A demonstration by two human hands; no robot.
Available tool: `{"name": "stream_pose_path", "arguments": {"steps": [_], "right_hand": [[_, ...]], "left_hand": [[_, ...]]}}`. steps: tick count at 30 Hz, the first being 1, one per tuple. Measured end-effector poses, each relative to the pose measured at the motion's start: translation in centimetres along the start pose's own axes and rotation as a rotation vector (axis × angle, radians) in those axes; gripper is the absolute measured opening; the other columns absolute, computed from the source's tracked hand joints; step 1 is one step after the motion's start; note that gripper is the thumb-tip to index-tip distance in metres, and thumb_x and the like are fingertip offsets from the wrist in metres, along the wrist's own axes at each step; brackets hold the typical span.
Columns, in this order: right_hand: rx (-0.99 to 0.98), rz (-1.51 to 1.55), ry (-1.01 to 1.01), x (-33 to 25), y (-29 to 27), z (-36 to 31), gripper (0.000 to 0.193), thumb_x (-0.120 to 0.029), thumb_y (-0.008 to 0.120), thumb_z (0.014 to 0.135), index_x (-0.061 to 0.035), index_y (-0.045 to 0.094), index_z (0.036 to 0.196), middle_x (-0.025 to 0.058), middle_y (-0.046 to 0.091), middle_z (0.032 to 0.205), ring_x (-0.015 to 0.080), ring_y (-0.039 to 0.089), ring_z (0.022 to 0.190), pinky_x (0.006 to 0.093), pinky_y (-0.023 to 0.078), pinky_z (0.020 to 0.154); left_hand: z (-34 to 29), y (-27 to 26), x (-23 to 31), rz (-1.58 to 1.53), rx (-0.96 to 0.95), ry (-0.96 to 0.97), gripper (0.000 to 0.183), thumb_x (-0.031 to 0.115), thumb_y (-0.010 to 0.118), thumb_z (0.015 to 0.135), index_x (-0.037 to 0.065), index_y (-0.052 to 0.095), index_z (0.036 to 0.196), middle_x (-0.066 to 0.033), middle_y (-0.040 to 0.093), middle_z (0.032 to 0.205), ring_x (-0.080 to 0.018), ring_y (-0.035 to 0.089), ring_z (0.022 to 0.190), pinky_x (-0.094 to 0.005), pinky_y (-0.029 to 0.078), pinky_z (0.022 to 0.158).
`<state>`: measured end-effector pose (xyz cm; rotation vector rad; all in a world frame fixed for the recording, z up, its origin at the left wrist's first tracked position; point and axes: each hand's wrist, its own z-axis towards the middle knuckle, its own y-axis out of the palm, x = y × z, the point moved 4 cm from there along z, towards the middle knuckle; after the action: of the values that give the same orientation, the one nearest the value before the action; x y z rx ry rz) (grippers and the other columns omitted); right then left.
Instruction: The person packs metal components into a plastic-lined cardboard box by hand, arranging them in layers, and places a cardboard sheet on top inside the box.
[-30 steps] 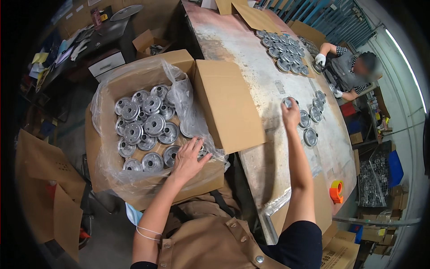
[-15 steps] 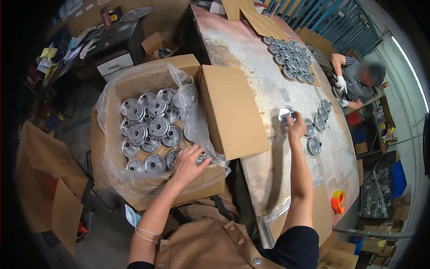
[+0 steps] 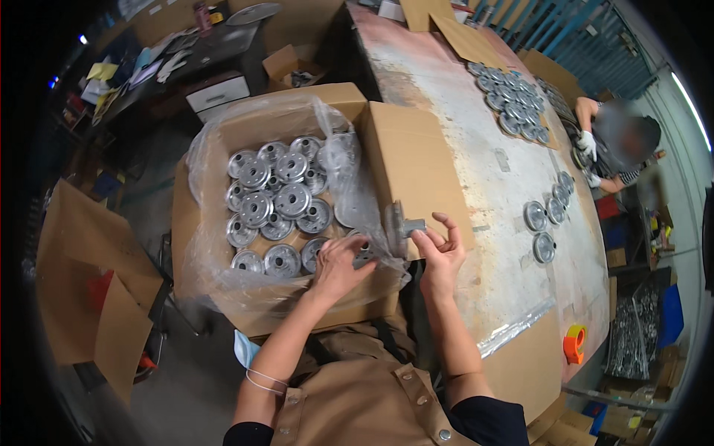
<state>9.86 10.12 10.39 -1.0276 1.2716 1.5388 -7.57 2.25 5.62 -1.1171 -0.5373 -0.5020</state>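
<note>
Right hand [image 3: 440, 249] has come back from the row of discs on the table and now pinches a metal flanged disc [image 3: 398, 225] by its hub, held on edge over the open flap of the cardboard box [image 3: 416, 160]. Left hand [image 3: 338, 266] stays inside the box, fingers spread on the clear plastic liner [image 3: 216, 260] beside the packed discs [image 3: 279, 201] (gripping nothing that shows). Three loose discs [image 3: 549, 223] lie on the worn table [image 3: 461, 97]; farther off, a co-worker's gloved hand [image 3: 587, 143] by another batch.
</note>
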Motion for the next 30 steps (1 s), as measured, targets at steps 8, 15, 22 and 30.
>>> {"name": "stream_pose_path", "arguments": {"steps": [8,15,22,30], "right_hand": [[-0.048,0.895,1.069,6.3,3.8,-4.7,0.017,-0.011,0.066,0.086,-0.009,0.063,0.102,0.0038,0.065,0.09,0.0119,0.052,0.064,0.0242,0.038,0.049],[-0.107,0.913,1.168,7.0,5.0,-6.4,0.018,-0.025,0.064,0.091,-0.011,0.064,0.104,0.0051,0.068,0.095,0.011,0.048,0.059,0.0233,0.035,0.047],[-0.069,0.908,1.141,7.2,5.5,-6.7,0.032,-0.026,0.065,0.092,-0.0055,0.063,0.117,0.0103,0.068,0.117,0.0218,0.066,0.098,0.0352,0.058,0.081],[-0.111,0.876,1.077,8.3,5.0,-7.3,0.038,-0.019,0.065,0.092,-0.0008,0.059,0.124,0.0147,0.061,0.129,0.0275,0.059,0.119,0.0445,0.047,0.107]], "left_hand": [[-2.0,-5.5,1.2,-0.01,0.136,-0.126,0.04,0.017,0.072,0.082,0.003,0.062,0.119,-0.0172,0.069,0.108,-0.0357,0.065,0.099,-0.0433,0.048,0.087],[-2.5,-8.4,2.6,-0.142,0.199,-0.219,0.042,0.014,0.065,0.088,0.004,0.057,0.129,-0.0164,0.066,0.119,-0.0354,0.064,0.108,-0.0433,0.05,0.091],[-2.0,-9.0,4.5,-0.231,0.258,-0.062,0.08,0.027,0.088,0.068,-0.001,0.052,0.134,-0.0198,0.056,0.135,-0.0354,0.056,0.124,-0.0426,0.046,0.103],[-1.5,-9.4,5.2,-0.052,0.147,-0.065,0.092,0.029,0.089,0.064,0.001,0.046,0.14,-0.0186,0.051,0.141,-0.0349,0.051,0.128,-0.0447,0.041,0.106]]}}
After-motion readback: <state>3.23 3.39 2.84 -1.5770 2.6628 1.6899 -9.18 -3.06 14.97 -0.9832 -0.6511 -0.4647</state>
